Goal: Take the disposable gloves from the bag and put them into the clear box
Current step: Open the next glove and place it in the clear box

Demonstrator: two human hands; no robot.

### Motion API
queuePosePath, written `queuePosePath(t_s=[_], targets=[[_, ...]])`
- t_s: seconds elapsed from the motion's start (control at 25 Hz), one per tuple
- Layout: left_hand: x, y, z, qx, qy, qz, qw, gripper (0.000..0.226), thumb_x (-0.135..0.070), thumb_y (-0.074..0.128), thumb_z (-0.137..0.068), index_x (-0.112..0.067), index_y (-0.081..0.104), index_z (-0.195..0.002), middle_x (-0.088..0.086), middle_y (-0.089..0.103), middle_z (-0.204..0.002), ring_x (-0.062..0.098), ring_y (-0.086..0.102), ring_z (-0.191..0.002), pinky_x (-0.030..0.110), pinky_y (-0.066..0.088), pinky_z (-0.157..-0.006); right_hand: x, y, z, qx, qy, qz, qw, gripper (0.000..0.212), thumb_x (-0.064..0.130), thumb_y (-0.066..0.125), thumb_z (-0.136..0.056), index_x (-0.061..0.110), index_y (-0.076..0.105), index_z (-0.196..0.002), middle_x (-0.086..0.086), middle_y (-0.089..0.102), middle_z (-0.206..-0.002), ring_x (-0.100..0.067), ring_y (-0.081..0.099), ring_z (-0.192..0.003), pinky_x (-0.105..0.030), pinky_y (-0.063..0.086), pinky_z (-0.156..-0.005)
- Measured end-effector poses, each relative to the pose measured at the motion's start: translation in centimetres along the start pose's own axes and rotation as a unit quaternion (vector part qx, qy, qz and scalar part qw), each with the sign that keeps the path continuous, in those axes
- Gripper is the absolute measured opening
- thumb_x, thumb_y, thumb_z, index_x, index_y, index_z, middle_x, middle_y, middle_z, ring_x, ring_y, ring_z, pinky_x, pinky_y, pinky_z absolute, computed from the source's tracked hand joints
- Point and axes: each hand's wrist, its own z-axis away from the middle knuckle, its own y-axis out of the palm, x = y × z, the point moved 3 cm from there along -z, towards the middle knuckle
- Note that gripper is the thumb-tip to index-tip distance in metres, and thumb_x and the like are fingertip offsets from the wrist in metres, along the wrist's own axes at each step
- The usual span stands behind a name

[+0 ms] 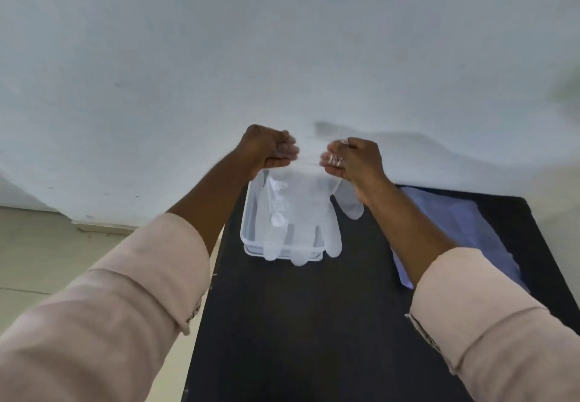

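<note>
A translucent disposable glove [306,210] hangs flat in the air, cuff up and fingers down. My left hand [266,147] pinches the cuff's left corner and my right hand [354,158] pinches its right corner. Directly below and behind the glove sits the clear box [248,235] on the black table, with crumpled clear plastic inside it; the glove's fingertips dangle over the box's near rim. A bluish plastic bag [455,222] lies flat on the table to the right, partly hidden by my right forearm.
The narrow black table [298,323] runs from me toward a pale wall [282,56]. Its left edge drops to a beige tiled floor [62,260]. The box stands near the far left corner.
</note>
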Motion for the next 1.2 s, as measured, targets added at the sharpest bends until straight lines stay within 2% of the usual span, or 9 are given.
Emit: queuePosePath(t_s=[0.2,0.44,0.6,0.72,0.8,0.92,1.0,1.08,1.2], targets=[[-5.2,-1.9,-6.3,-0.044,0.048,-0.023,0.998,0.021,-0.013,0.051,-0.095,-0.007,0.066,-0.082,0.006,0.072,-0.069,0.017,0.071,-0.066,0.033,0.059,-0.076,3.8,3.9,-7.2,-0.021,-0.064,-0.019,0.998,0.008,0.008,0.063,-0.085,0.008,0.069,-0.080,-0.011,0.070,-0.079,-0.024,0.073,-0.071,-0.032,0.061,-0.063],[-6.1,-3.1,-6.9,-0.049,0.121,-0.064,0.989,0.020,-0.012,0.056,-0.088,0.001,0.071,-0.092,0.015,0.069,-0.082,0.026,0.074,-0.081,0.037,0.061,-0.077,6.4,4.7,-8.3,-0.010,-0.171,-0.011,0.985,0.017,0.004,0.051,-0.087,0.006,0.066,-0.079,-0.010,0.068,-0.076,-0.019,0.071,-0.071,-0.031,0.061,-0.068],[-4.5,-3.1,-4.7,-0.078,0.203,-0.025,0.976,0.024,-0.012,0.053,-0.092,0.001,0.073,-0.095,0.015,0.075,-0.091,0.021,0.075,-0.084,0.033,0.061,-0.077,4.0,4.2,-5.8,0.023,-0.242,-0.053,0.968,0.015,0.008,0.054,-0.094,0.000,0.064,-0.085,-0.012,0.068,-0.079,-0.022,0.070,-0.078,-0.036,0.060,-0.074],[-1.8,-3.0,-3.3,-0.064,0.226,-0.010,0.972,0.024,-0.008,0.050,-0.094,0.006,0.070,-0.095,0.021,0.074,-0.093,0.020,0.075,-0.084,0.032,0.058,-0.078,0.4,4.3,-4.0,0.021,-0.241,-0.064,0.968,0.012,0.004,0.054,-0.091,0.004,0.063,-0.082,-0.017,0.069,-0.083,-0.031,0.066,-0.081,-0.041,0.055,-0.075],[1.6,-3.2,-2.7,-0.052,0.205,-0.013,0.977,0.023,-0.008,0.051,-0.095,0.006,0.069,-0.091,0.019,0.074,-0.090,0.020,0.074,-0.085,0.033,0.057,-0.078,-3.0,4.5,-2.9,0.021,-0.221,-0.041,0.974,0.016,0.005,0.055,-0.088,0.014,0.062,-0.078,-0.019,0.067,-0.082,-0.037,0.062,-0.078,-0.043,0.051,-0.072],[6.6,-3.8,-2.8,-0.032,0.138,-0.027,0.989,0.022,-0.008,0.053,-0.095,-0.002,0.072,-0.085,0.010,0.075,-0.086,0.021,0.072,-0.087,0.035,0.055,-0.081,-7.8,4.5,-1.4,0.021,-0.194,0.060,0.979,0.015,0.015,0.057,-0.093,0.015,0.065,-0.080,-0.017,0.064,-0.072,-0.018,0.052,-0.062,-0.032,0.044,-0.062],[8.8,-4.0,-3.1,-0.028,0.123,-0.117,0.985,0.023,-0.008,0.053,-0.094,-0.008,0.074,-0.084,0.006,0.075,-0.088,0.014,0.071,-0.087,0.033,0.054,-0.083,-10.0,4.5,-0.8,0.026,-0.177,0.149,0.972,0.016,0.016,0.056,-0.095,0.009,0.067,-0.085,-0.012,0.065,-0.068,-0.007,0.051,-0.057,-0.022,0.041,-0.056],[10.1,-3.7,-3.0,-0.019,0.160,-0.284,0.945,0.024,-0.010,0.052,-0.096,-0.011,0.075,-0.087,-0.002,0.074,-0.088,0.003,0.068,-0.079,0.027,0.053,-0.081,-11.4,4.8,-0.6,0.047,-0.158,0.226,0.960,0.015,0.015,0.055,-0.096,0.008,0.066,-0.089,-0.005,0.068,-0.074,-0.008,0.058,-0.062,-0.019,0.046,-0.060],[11.5,-2.8,-2.7,0.006,0.196,-0.455,0.869,0.027,-0.022,0.048,-0.099,-0.010,0.071,-0.094,0.004,0.075,-0.089,0.016,0.068,-0.076,0.034,0.057,-0.081,-12.1,5.4,-0.8,0.078,-0.139,0.359,0.920,0.015,0.016,0.051,-0.097,0.009,0.063,-0.092,-0.007,0.071,-0.087,-0.015,0.064,-0.075,-0.025,0.051,-0.070]])
